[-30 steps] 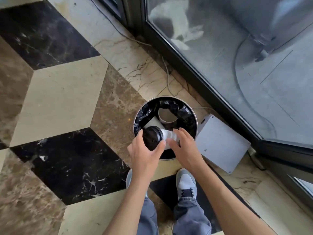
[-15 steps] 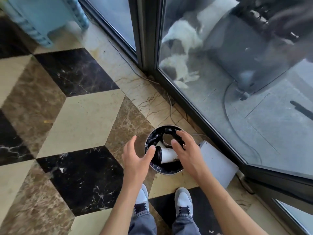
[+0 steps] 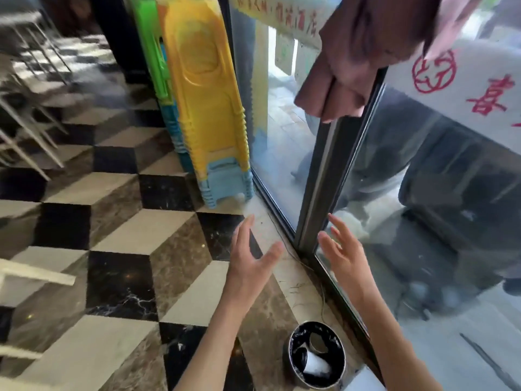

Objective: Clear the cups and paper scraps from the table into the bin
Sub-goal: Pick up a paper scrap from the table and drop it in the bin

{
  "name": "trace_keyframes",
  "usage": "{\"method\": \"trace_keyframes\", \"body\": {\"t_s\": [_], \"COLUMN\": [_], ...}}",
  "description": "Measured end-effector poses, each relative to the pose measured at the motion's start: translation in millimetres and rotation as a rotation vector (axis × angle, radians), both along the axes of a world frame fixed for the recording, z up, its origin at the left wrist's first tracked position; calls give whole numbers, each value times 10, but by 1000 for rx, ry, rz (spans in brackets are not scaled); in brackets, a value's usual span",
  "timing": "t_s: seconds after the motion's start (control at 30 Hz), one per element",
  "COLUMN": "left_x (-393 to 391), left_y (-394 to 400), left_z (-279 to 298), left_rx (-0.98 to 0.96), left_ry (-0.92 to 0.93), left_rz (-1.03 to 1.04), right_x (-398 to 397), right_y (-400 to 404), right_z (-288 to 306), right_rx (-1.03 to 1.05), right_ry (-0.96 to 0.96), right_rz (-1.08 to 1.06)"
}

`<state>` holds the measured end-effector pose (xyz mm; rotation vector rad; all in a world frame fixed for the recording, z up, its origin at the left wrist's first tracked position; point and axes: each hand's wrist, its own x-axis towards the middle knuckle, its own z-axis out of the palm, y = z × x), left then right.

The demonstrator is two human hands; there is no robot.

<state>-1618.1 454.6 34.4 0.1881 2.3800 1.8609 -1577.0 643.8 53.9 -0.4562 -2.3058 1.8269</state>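
A round metal bin (image 3: 290, 362) with a black liner stands on the floor at the bottom of the view, close to the glass door. Inside it lies a white cup (image 3: 315, 364) with a dark lid, on its side, and another cup (image 3: 317, 342) sits behind it. My left hand (image 3: 251, 263) is raised well above the bin, fingers spread, holding nothing. My right hand (image 3: 345, 255) is also up in front of the door frame, fingers apart and empty. The table is not in view.
A tall stack of yellow, green and blue plastic stools (image 3: 208, 108) leans by the glass door (image 3: 284, 136). A brown cloth (image 3: 346, 60) hangs on the dark door frame. White chair legs (image 3: 25, 128) stand at the left. A grey box corner (image 3: 363, 380) lies right of the bin.
The cup has left my hands and now lies in the bin. Both hands have opened and lifted away. My view has tilted up from the bin toward the door and stools.
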Motion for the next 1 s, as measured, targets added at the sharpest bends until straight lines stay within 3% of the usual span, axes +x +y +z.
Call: {"method": "trace_keyframes", "body": {"t_s": [0.2, 0.47, 0.73, 1.0], "left_x": [72, 893, 3070, 5907], "left_y": [-597, -1530, -2675, -3225], "left_z": [1205, 1648, 1628, 1719], "left_rx": [29, 3, 5, -59], "left_ry": [197, 319, 278, 286], "left_rz": [198, 468, 978, 1544], "right_x": [-135, 132, 1192, 3384], "right_y": [-519, -1318, -2920, -4524], "right_z": [1259, 1844, 1830, 1954], "right_rx": [169, 178, 128, 14], "right_ry": [179, 293, 331, 389], "right_rz": [137, 463, 1015, 1559]}}
